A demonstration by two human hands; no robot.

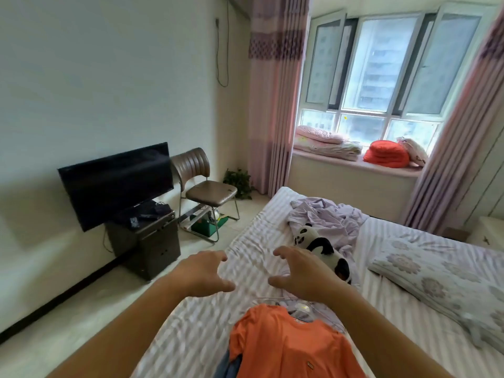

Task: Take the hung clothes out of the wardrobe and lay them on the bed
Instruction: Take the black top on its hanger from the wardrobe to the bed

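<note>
An orange shirt [286,347] on a wire hanger [300,306] lies on the striped bed [196,328], on top of other hung clothes; a blue garment [229,369] shows under its left edge. Both my hands hover above the bed, just beyond the hangers. My left hand [203,271] holds nothing, with its fingers spread and loosely bent. My right hand [302,276] is also free of any object, its fingers spread and bent. The wardrobe is out of view.
A panda plush [321,246] and a crumpled lilac sheet [330,216] lie on the bed past my right hand. A floral pillow [436,279] is at the right. Left of the bed stand a TV [114,184], a dark cabinet [147,241] and a brown chair [207,192].
</note>
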